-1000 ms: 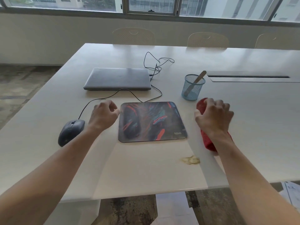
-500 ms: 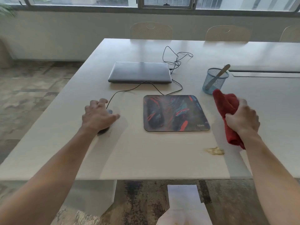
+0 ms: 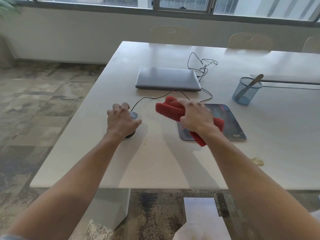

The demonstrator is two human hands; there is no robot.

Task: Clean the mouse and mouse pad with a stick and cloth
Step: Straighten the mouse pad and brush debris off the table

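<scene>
the left hand (image 3: 122,121) lies curled over the mouse (image 3: 133,116), covering most of it; only the grey front and a dark sliver at the back show, with the cable (image 3: 155,97) running off toward one o'clock to the closed laptop (image 3: 167,78). a second ago this hand hung beside the mouse, not on it, so the mouse is now held and steadied on the counter (image 3: 155,167).

the right hand (image 3: 195,116) is clamped round the red cloth (image 3: 168,109), one bunched end sticking out toward nine o'clock, the other trailing down past the wrist. in that same second the cloth has come off the counter at the three o'clock side of the mouse pad (image 3: 230,122) and travelled across it; it now hangs over the pad's near-left corner, partway to the mouse. the hand is blurred, so it looks to be in motion.

judging by this, the mouse gets wiped first: one hand pins it, the other brings the cloth in from three o'clock. the pad looks untouched. the stick (image 3: 253,82) stands in the blue mesh cup (image 3: 245,91), well apart at the pad's one o'clock, not yet taken up. a yellowish smear (image 3: 258,161) sits on the counter toward the pad's five o'clock.
</scene>
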